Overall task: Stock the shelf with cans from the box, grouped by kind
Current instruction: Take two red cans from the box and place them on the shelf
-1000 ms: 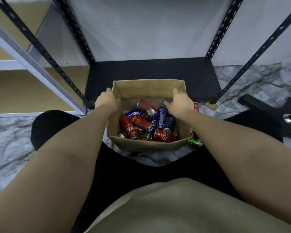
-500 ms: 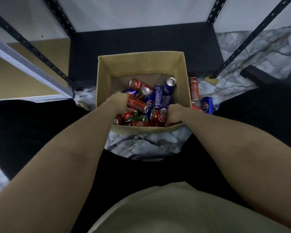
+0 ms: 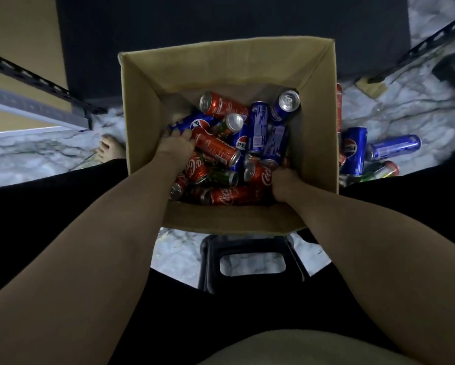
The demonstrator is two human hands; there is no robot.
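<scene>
1. Far left: tan panel and grey rail of the shelf frame [image 3: 34, 108], bare foot [image 3: 110, 150] on the marble floor [image 3: 37, 159] beside the box.
2. Centre: open cardboard box [image 3: 139, 101] on the floor in front of the dark bottom shelf [image 3: 221, 19], filled with a loose jumble of red, blue and green cans.
3. Inside the box, left side: left hand [image 3: 176, 147] palm-down on the pile, fingertips curled around the end of a blue Pepsi can [image 3: 192, 123] (grip partly hidden).
4. Inside, near right corner: right hand [image 3: 284, 184] curled down among the cans against a red Coca-Cola can [image 3: 259, 173]; cannot tell whether anything is gripped.
5. Below the box: black plastic stool [image 3: 250, 250] between the knees.
6. Right of the box, on the floor: loose cans [image 3: 393, 150], blue, red and green, mostly lying down.
</scene>
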